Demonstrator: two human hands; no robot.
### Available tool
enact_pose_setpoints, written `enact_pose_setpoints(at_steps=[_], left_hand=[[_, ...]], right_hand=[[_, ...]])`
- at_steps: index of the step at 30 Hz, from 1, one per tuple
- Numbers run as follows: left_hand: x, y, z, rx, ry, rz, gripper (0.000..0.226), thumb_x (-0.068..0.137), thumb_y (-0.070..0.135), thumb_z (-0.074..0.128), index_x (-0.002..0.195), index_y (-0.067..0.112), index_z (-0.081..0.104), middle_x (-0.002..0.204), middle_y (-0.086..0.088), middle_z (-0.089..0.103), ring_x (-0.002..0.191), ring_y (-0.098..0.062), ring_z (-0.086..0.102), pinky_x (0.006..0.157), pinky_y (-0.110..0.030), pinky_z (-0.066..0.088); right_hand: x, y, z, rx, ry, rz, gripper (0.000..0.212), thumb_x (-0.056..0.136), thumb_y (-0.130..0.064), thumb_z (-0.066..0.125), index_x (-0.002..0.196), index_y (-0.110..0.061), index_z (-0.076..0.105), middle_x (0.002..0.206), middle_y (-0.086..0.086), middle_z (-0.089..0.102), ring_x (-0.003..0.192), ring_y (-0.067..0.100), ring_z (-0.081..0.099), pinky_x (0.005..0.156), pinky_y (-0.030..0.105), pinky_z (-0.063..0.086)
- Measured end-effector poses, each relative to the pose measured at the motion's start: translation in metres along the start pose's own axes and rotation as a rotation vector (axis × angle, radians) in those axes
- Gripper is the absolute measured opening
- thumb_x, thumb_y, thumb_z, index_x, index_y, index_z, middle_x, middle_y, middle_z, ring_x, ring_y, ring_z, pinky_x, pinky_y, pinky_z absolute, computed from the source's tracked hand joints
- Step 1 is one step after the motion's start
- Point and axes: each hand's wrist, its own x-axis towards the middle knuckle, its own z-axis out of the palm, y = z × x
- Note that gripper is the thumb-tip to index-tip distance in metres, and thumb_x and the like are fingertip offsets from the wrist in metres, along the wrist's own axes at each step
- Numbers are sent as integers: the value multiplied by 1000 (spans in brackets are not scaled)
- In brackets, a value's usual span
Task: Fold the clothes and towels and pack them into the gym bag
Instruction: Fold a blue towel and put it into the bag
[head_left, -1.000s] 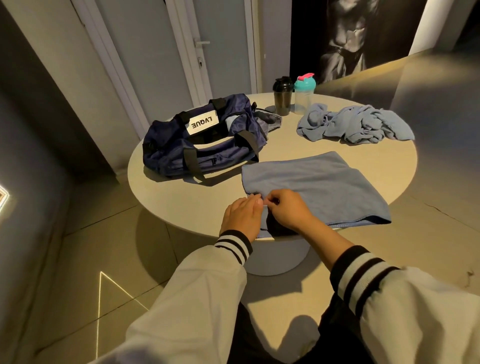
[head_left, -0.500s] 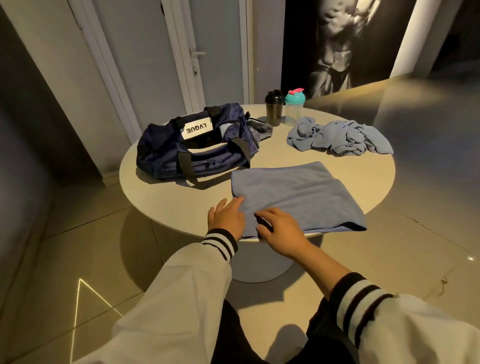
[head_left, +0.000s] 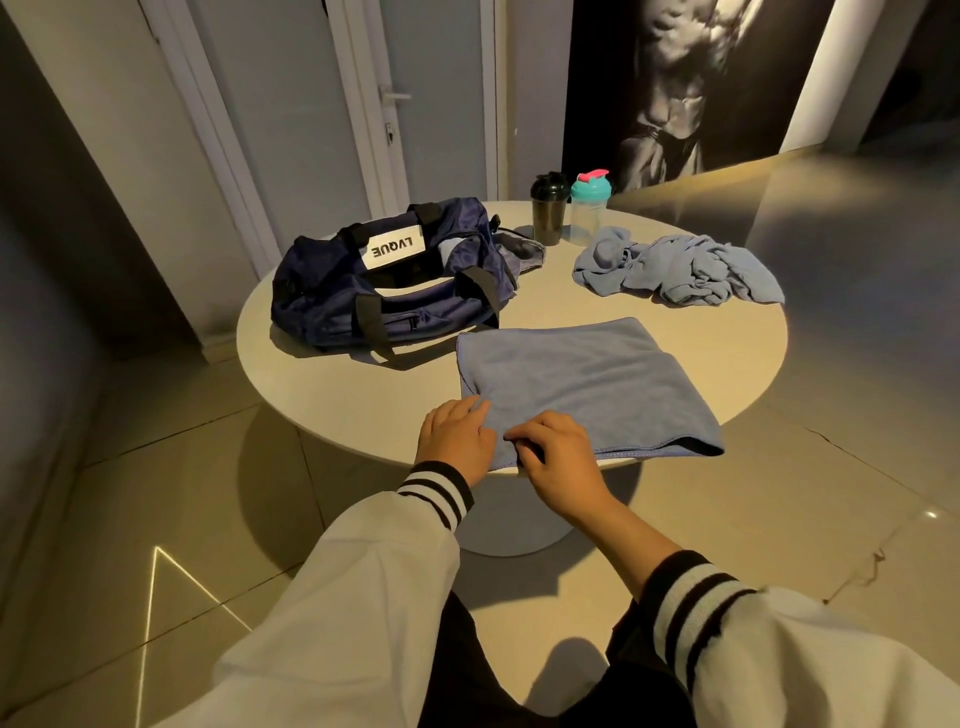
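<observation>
A blue towel lies folded flat on the round table, its near edge at the table's rim. My left hand rests with straight fingers on the towel's near left corner. Beside it, my right hand has its fingers curled over the towel's near edge and pinches the cloth there. A navy gym bag with black handles and a white label stands open at the table's back left. A crumpled heap of blue cloth lies at the back right.
Two shaker bottles stand at the table's far edge, one black and one clear with a teal lid. Doors and a wall with a large dark picture stand behind the table. The tiled floor surrounds the table's pedestal.
Both hands pinched the towel's near edge a second ago. My left hand has since flattened onto the corner, and the towel's near edge now lies smoother. The view has tilted up slightly.
</observation>
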Motion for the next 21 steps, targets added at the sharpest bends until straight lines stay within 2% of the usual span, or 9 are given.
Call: enact_pose_setpoints(at_steps=[3, 6, 8, 11, 13, 15, 17, 18, 21], left_hand=[[-3, 2, -2, -93, 72, -44, 50, 103, 26, 40, 152, 22, 35, 157, 0, 34, 142, -22, 30, 122, -37, 20], [-6, 4, -4, -285, 141, -107, 46, 98, 16, 48, 144, 15, 45, 151, -2, 37, 132, -26, 40, 115, -40, 36], [-4, 3, -3, -350, 154, -124, 50, 98, 12, 48, 147, 14, 40, 155, -1, 28, 134, -28, 41, 113, -42, 40], [-4, -1, -3, -375, 187, -134, 61, 98, 7, 47, 154, 18, 28, 163, 4, 11, 144, -26, 29, 117, -44, 36], [-9, -3, -3, -415, 258, -80, 59, 97, 5, 48, 152, 21, 34, 160, 0, 23, 143, -24, 29, 118, -44, 33], [-14, -3, -3, -445, 274, -3, 44, 100, 14, 50, 143, 23, 49, 146, -3, 47, 135, -23, 40, 114, -43, 38], [-18, -2, -3, -324, 192, 62, 33, 101, 33, 52, 133, 27, 59, 135, 2, 57, 128, -20, 47, 112, -38, 37], [-20, -2, -3, -221, 150, 93, 35, 101, 39, 51, 133, 28, 59, 138, 4, 56, 130, -19, 45, 113, -35, 34], [-21, -2, -2, -108, 91, 89, 42, 104, 33, 45, 145, 29, 47, 156, 3, 37, 142, -20, 33, 119, -33, 21]], right_hand=[[2, -5, -2, 11, -1, 25, 24, 94, -16, 58, 109, -26, 73, 98, -5, 61, 101, 17, 52, 89, 31, 35], [7, -9, -3, -76, -24, 36, 27, 93, -22, 55, 114, -30, 71, 99, -6, 57, 104, 15, 48, 88, 32, 28], [7, -9, -2, -101, -57, 32, 30, 94, -28, 53, 120, -32, 68, 103, -6, 57, 108, 15, 47, 89, 31, 25], [8, -3, -3, -72, -103, 25, 34, 96, -35, 54, 128, -34, 64, 114, -9, 60, 114, 13, 45, 94, 28, 25], [8, 1, -5, -15, -125, 10, 35, 96, -33, 55, 129, -33, 64, 119, -9, 62, 116, 13, 47, 97, 28, 28], [5, 4, -8, 51, -130, -25, 34, 94, -28, 54, 125, -30, 68, 119, -8, 65, 114, 14, 51, 100, 33, 38], [-2, 6, -10, 69, -87, -48, 28, 92, -21, 56, 115, -25, 72, 112, -6, 65, 108, 14, 52, 93, 34, 44], [-6, 8, -10, 44, -33, -48, 24, 91, -19, 58, 109, -23, 74, 106, -5, 65, 104, 15, 53, 89, 33, 45], [-14, 14, -13, -67, 95, -1, 18, 89, -18, 63, 101, -23, 75, 95, -5, 62, 96, 20, 55, 86, 33, 36]])
